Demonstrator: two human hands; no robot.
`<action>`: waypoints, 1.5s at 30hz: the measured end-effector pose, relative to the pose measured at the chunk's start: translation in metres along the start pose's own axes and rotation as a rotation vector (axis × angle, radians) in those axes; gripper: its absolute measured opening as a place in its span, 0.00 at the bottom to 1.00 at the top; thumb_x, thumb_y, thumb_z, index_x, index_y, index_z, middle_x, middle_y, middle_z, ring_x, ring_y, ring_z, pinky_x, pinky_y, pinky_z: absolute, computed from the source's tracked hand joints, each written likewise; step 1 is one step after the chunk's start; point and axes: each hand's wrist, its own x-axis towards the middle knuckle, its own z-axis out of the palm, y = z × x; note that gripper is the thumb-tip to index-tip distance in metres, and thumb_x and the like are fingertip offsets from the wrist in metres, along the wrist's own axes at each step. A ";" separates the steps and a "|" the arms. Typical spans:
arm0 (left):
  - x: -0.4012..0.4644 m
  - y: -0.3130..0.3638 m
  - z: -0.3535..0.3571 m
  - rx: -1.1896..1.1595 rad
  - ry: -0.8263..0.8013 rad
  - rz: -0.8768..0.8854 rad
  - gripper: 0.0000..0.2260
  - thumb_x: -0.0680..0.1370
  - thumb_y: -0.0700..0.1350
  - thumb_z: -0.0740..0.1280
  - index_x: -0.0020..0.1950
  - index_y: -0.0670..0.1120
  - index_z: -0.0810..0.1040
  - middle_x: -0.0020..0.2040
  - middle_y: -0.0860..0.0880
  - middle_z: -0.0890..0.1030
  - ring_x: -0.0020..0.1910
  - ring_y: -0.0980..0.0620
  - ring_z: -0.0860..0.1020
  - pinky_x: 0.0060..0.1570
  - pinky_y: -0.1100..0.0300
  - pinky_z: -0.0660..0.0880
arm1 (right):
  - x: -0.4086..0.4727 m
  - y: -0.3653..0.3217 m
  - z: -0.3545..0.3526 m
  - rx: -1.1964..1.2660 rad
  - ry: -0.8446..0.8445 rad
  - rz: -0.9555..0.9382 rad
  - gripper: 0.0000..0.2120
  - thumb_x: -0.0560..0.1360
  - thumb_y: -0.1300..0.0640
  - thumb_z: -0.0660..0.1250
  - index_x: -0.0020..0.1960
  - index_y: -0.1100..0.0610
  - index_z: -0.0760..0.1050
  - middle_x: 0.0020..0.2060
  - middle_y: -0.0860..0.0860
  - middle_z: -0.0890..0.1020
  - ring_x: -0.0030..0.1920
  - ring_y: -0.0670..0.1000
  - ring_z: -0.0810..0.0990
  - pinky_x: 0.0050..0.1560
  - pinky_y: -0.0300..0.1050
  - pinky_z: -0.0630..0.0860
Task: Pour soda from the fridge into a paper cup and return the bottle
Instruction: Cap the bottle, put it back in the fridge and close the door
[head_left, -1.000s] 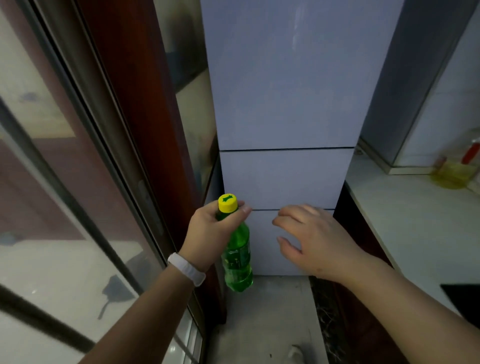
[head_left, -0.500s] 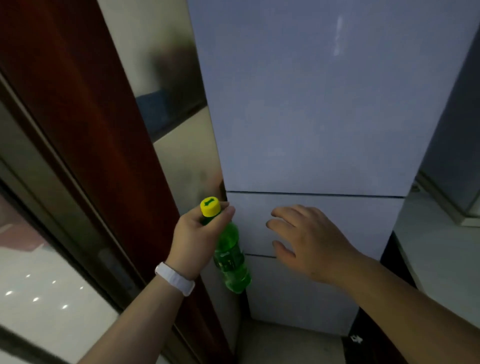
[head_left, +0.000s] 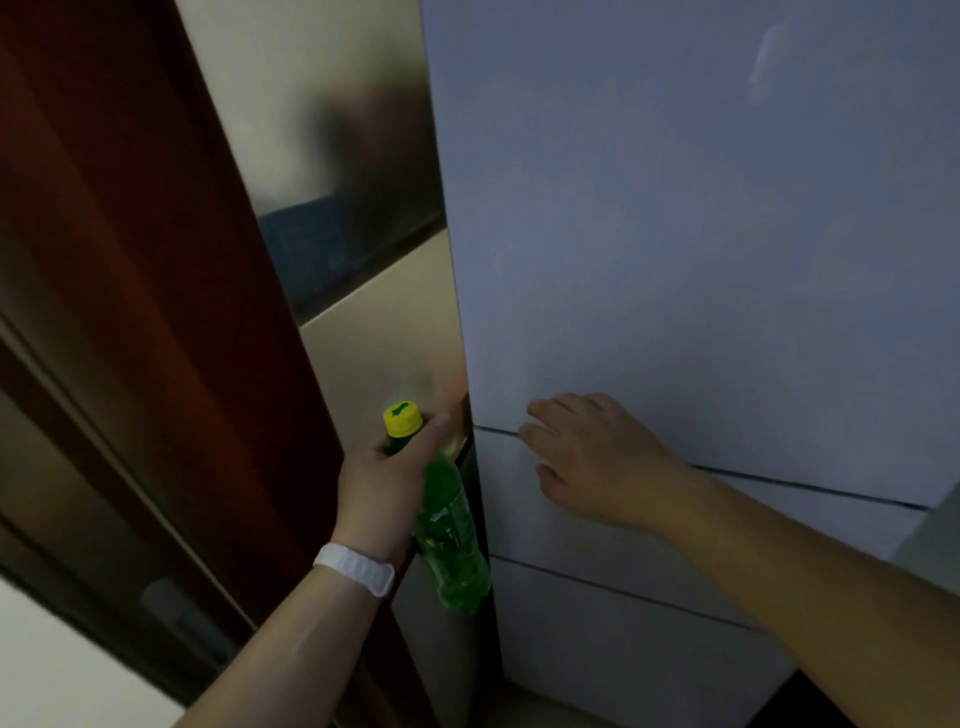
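From the head camera, the left hand (head_left: 387, 478) grips a green soda bottle (head_left: 451, 540) by its neck just under the yellow cap (head_left: 401, 418), the bottle hanging beside the fridge's (head_left: 701, 234) left front edge, with a white wristband (head_left: 356, 566) on that wrist. The right hand (head_left: 587, 457) holds nothing and reaches with loosely bent fingers to the seam between the upper door and the drawer front (head_left: 597, 540) below; the blur leaves it unclear whether the fingertips touch it. A dark red door frame (head_left: 145, 270) stands close on the left, and the fridge doors are closed in front of the bottle.
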 end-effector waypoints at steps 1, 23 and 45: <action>0.006 0.000 0.001 -0.004 -0.001 -0.001 0.01 0.74 0.42 0.74 0.42 0.45 0.85 0.35 0.52 0.85 0.34 0.58 0.81 0.34 0.64 0.76 | 0.011 0.004 0.004 -0.024 -0.031 -0.009 0.17 0.68 0.52 0.61 0.53 0.58 0.77 0.55 0.58 0.79 0.51 0.60 0.78 0.46 0.53 0.77; 0.078 -0.023 0.019 -0.017 0.006 -0.056 0.07 0.75 0.41 0.73 0.41 0.52 0.82 0.34 0.63 0.83 0.36 0.63 0.79 0.39 0.66 0.74 | 0.185 0.026 0.049 -0.765 -0.383 -0.346 0.17 0.80 0.51 0.55 0.58 0.58 0.78 0.58 0.59 0.77 0.63 0.62 0.68 0.67 0.64 0.29; 0.033 0.010 -0.005 -0.026 0.000 0.021 0.07 0.75 0.40 0.73 0.37 0.49 0.83 0.32 0.54 0.83 0.32 0.60 0.79 0.34 0.67 0.75 | 0.147 -0.010 0.027 -0.632 -0.201 -0.406 0.12 0.76 0.51 0.63 0.49 0.56 0.82 0.49 0.54 0.82 0.56 0.58 0.75 0.73 0.59 0.42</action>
